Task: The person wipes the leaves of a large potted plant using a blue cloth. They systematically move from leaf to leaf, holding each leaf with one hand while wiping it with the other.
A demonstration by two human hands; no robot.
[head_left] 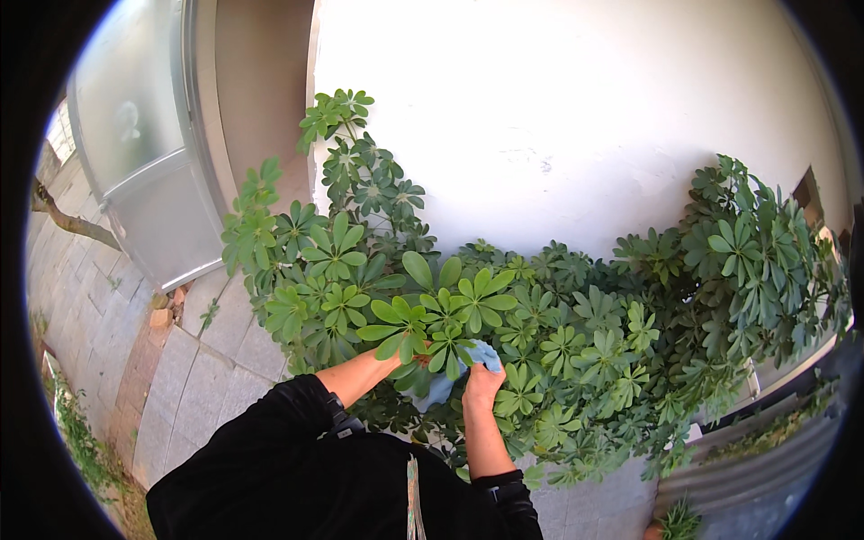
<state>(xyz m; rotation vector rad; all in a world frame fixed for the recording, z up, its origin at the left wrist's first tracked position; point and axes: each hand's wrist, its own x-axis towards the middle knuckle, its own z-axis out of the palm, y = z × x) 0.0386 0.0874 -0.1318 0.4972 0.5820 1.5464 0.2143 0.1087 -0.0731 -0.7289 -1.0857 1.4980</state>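
A broad umbrella plant (479,300) with glossy, finger-like leaves spreads before me. My right hand (483,386) is closed on a light blue cloth (484,354), bunched at its top. More of the cloth hangs down to the left, behind a leaf cluster. My left hand (420,351) reaches in among the leaves from the left. Leaves cover most of it, so its fingers and anything in them cannot be made out.
Behind the plant stands a white wall (574,121). A metal-framed door with frosted glass (135,121) is at the upper left. Grey paving (169,385), brick pieces (160,318) and a bare branch (81,226) lie left. Corrugated sheeting (749,466) is at the lower right.
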